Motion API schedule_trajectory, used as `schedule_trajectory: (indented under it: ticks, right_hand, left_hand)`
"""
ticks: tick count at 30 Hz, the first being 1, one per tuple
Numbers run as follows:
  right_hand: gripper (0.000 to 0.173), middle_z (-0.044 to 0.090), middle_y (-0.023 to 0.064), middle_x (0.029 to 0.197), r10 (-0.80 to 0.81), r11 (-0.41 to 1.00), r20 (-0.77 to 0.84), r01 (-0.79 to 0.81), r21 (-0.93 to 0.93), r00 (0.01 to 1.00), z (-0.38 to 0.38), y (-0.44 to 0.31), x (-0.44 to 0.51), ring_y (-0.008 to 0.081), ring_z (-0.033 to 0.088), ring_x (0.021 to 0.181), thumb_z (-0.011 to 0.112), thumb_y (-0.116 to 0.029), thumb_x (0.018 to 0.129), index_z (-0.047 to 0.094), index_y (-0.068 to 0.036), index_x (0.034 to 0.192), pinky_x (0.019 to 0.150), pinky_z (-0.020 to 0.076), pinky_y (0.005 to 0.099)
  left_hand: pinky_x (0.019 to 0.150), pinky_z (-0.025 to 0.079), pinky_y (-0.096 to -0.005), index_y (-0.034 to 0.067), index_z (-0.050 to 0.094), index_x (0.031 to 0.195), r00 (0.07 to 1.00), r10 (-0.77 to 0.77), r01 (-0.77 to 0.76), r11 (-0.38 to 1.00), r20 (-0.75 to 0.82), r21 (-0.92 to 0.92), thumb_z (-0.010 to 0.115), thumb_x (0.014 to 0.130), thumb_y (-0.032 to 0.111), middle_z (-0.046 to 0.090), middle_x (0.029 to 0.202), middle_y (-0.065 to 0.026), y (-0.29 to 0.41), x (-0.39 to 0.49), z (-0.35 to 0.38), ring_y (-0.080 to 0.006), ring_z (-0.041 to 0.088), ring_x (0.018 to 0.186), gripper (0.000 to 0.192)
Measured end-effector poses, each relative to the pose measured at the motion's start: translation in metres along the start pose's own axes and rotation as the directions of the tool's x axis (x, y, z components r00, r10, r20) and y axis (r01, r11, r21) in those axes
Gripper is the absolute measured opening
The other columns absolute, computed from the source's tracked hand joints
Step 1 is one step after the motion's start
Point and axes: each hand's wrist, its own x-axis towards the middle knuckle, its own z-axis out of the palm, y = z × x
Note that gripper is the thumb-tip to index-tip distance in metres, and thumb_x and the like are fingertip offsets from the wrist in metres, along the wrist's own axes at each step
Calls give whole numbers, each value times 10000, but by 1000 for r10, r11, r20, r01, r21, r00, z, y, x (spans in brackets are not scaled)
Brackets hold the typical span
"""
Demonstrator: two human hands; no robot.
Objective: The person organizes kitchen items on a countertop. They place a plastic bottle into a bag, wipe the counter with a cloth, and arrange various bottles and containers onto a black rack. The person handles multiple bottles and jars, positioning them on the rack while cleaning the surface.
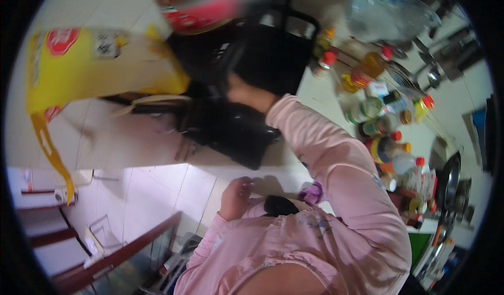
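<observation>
My right hand (246, 92) reaches forward over the counter, blurred, and appears closed on a dark, blurred object (233, 60). What that object is cannot be made out. Around it stands a black rack (275, 51) with an upright frame. Just below the hand lies a glossy black item (236, 133), perhaps a plastic bag. My left hand (236, 196) is held near my waist with its fingers curled, and nothing shows in it. A yellow plastic bag (98, 70) with red and white printing hangs or lies to the left of the rack.
Several bottles and jars (386, 137) crowd the counter on the right. Beyond them are a black pan (449, 181) and hanging utensils (433, 74). A clear plastic bag (390, 15) sits at the upper right. Behind the rack is a red printed container (193, 23).
</observation>
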Motion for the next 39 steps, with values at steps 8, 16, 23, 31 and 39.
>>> schedule_trajectory:
  ticks: [8, 16, 23, 31, 39]
  right_hand:
    - [552, 522, 176, 1329, 79, 966, -324, -152, -207, 943, -69, -46, -105, 325, 556, 1159, 683, -79, 742, 536, -32, 1273, 952, 479, 380]
    - [594, 573, 158, 1194, -440, 764, -895, -492, -417, 75, -169, -57, -286, 261, 574, 1083, 727, -64, 757, 477, -48, 1296, 907, 484, 353]
    - [449, 659, 92, 987, 131, 989, -988, -77, 125, 82, -212, 22, -299, 160, 619, 872, 783, -123, 770, 561, -24, 1149, 792, 504, 289]
    - [271, 619, 22, 710, 21, 939, -986, -343, -39, 168, -184, 16, -253, 102, 546, 650, 800, -221, 789, 627, -15, 828, 617, 453, 255]
    - [226, 598, -4, 711, -15, 999, -821, 40, 10, 571, -143, -38, -125, 91, 557, 643, 777, -193, 803, 591, -63, 811, 598, 444, 248]
  left_hand:
    - [664, 532, -343, 48, 608, 1063, 980, 58, -78, 992, 191, 100, 760, 745, 91, 641, 972, -139, -10, 9, 19, -262, 653, 786, 355]
    - [765, 520, -394, 62, 636, 1057, 942, 125, -186, 967, 312, 173, 675, 759, 50, 640, 1015, -170, -5, 18, 41, -334, 637, 881, 301]
    - [683, 536, -317, 45, 636, 1078, 894, 274, -361, 908, 354, 210, 610, 862, 70, 641, 974, -160, 4, 15, 40, -242, 662, 773, 219]
    - [667, 539, -316, 38, 640, 1063, 965, 142, -194, 952, 219, 237, 633, 851, 77, 651, 955, -150, -2, 6, 24, -245, 671, 763, 215]
    - [735, 517, -367, 60, 633, 1081, 983, 11, -36, 990, 181, 138, 759, 744, 178, 641, 936, -132, 3, 20, 26, -277, 644, 814, 378]
